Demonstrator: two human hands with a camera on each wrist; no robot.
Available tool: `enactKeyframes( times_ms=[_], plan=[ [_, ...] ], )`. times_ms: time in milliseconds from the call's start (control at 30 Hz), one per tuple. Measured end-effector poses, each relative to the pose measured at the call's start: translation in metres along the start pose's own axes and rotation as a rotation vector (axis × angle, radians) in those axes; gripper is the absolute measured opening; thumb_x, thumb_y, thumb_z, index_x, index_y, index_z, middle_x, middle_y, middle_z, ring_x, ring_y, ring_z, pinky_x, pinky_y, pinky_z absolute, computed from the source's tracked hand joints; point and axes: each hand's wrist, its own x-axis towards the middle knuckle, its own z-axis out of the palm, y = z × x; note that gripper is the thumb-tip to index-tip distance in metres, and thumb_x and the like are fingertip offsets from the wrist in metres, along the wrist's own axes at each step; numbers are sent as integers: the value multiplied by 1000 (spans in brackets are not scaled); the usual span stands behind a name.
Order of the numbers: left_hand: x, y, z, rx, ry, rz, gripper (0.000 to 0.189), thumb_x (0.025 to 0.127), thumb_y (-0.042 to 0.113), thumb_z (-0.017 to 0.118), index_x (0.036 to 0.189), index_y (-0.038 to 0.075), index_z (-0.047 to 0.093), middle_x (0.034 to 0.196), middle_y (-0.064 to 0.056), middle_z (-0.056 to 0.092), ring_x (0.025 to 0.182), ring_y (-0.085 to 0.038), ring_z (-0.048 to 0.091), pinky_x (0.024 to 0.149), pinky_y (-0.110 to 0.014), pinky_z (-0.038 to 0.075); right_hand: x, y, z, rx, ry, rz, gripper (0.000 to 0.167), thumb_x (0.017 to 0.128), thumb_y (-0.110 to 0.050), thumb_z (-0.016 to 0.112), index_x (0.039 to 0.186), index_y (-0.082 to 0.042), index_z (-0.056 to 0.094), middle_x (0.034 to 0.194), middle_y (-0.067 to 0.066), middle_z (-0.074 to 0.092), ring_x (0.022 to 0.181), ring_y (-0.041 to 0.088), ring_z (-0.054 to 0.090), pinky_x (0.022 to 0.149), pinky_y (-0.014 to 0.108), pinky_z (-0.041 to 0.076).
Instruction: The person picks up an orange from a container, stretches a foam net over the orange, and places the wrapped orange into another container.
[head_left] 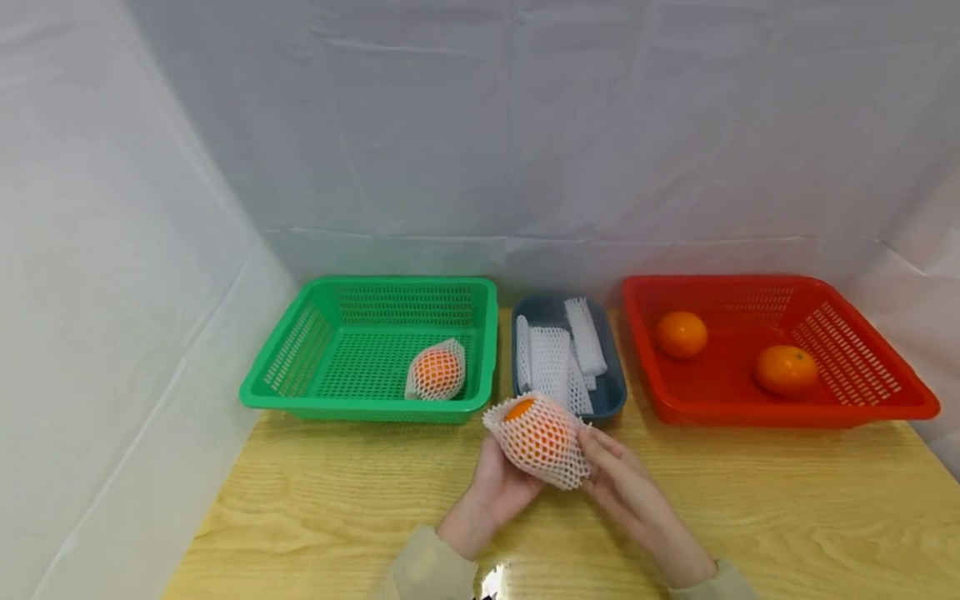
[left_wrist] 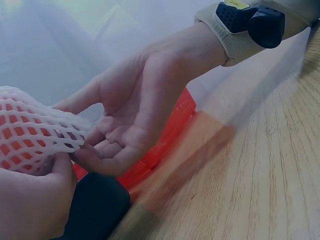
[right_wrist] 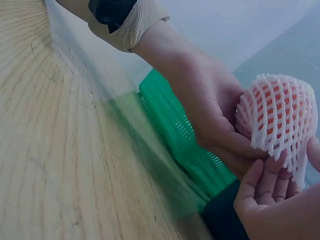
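Observation:
An orange wrapped in a white foam net (head_left: 542, 440) is held up in front of the small dark tray. My left hand (head_left: 501, 485) cups it from below and the left side. Orange peel shows bare at the net's upper left opening. With thumb and fingers, my right hand (head_left: 626, 483) pinches the net's right end. In the left wrist view, the right fingertips (left_wrist: 86, 156) meet the gathered net edge. The right wrist view shows the left hand (right_wrist: 212, 107) against the netted fruit (right_wrist: 280, 112), its fingers partly hidden beneath.
A green basket (head_left: 367, 406) at left contains another netted orange (head_left: 437, 372). Folded foam nets (head_left: 550, 358) lie in the dark blue tray (head_left: 613, 392) at the middle. Two bare oranges (head_left: 785, 370) sit in the red basket (head_left: 780, 410) at right. White sheeting (head_left: 510, 150) stands behind the wooden table (head_left: 322, 500).

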Motion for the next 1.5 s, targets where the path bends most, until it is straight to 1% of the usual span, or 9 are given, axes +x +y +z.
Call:
enactKeyframes(
  times_ms=[133, 367, 667, 833, 967, 1067, 1167, 1300, 1500],
  plan=[
    [1, 0, 0, 1, 10, 33, 67, 105, 60, 29, 156, 17, 31, 146, -6, 47, 135, -21, 45, 118, -40, 33, 0, 1, -2, 5, -57, 9, 11, 108, -19, 51, 115, -18, 60, 113, -4, 65, 106, 9, 63, 94, 28, 53],
    [2, 0, -2, 56, 40, 60, 67, 102, 65, 38, 147, 17, 42, 134, -1, 55, 124, -15, 51, 107, -31, 42, 2, 9, -7, -36, -155, -47, 19, 103, -4, 56, 117, -16, 57, 106, -7, 71, 101, 6, 64, 91, 25, 53],
    [1, 0, -5, 46, 60, 24, 67, 107, 55, 20, 159, 13, 26, 142, -5, 49, 128, -18, 50, 111, -34, 41, 4, 12, 1, -113, 66, -85, 37, 98, 0, 62, 130, -9, 46, 107, -2, 67, 100, 9, 63, 89, 26, 53],
    [2, 0, -4, 63, 58, 9, 70, 107, 57, 18, 161, 12, 20, 145, -8, 46, 127, -19, 51, 114, -39, 39, 3, 8, 3, -330, 141, -238, 61, 95, -1, 68, 148, -8, 38, 128, 6, 58, 108, 10, 61, 89, 26, 54],
    [0, -2, -2, 97, 63, -10, 71, 107, 56, 20, 160, 9, 20, 147, -12, 45, 127, -21, 52, 116, -44, 36, 0, 5, 1, -559, 54, -428, 78, 88, 5, 74, 154, -7, 36, 150, 16, 46, 126, 7, 53, 99, 21, 49],
    [-1, -5, -1, 164, 57, -46, 72, 107, 57, 20, 160, 7, 22, 150, -16, 42, 126, -22, 52, 115, -45, 38, -1, 2, 0, -730, -17, -522, 88, 81, -1, 83, 156, -15, 38, 157, 11, 42, 138, 6, 44, 108, 19, 39],
    [-2, -8, 1, 247, 57, -78, 77, 105, 62, 22, 159, 7, 25, 152, -20, 41, 126, -26, 51, 112, -47, 40, -3, 0, 2, -828, -16, -527, 91, 77, -9, 89, 154, -25, 41, 156, 0, 44, 140, 5, 39, 111, 20, 34],
    [-3, -10, 1, 448, 79, -56, 79, 104, 66, 25, 157, 8, 33, 146, -19, 50, 120, -26, 55, 102, -48, 46, -6, 0, 3, -745, 11, -491, 82, 83, -5, 83, 152, -22, 43, 151, 0, 47, 135, 6, 44, 108, 19, 36],
    [-5, -6, 5, 703, 80, 63, 77, 106, 62, 19, 152, 5, 41, 135, -15, 62, 113, -21, 63, 97, -43, 52, -10, -3, 9, -599, 68, -472, 70, 90, 1, 71, 152, -12, 40, 143, 5, 49, 120, 12, 54, 95, 21, 48]
  ],
)
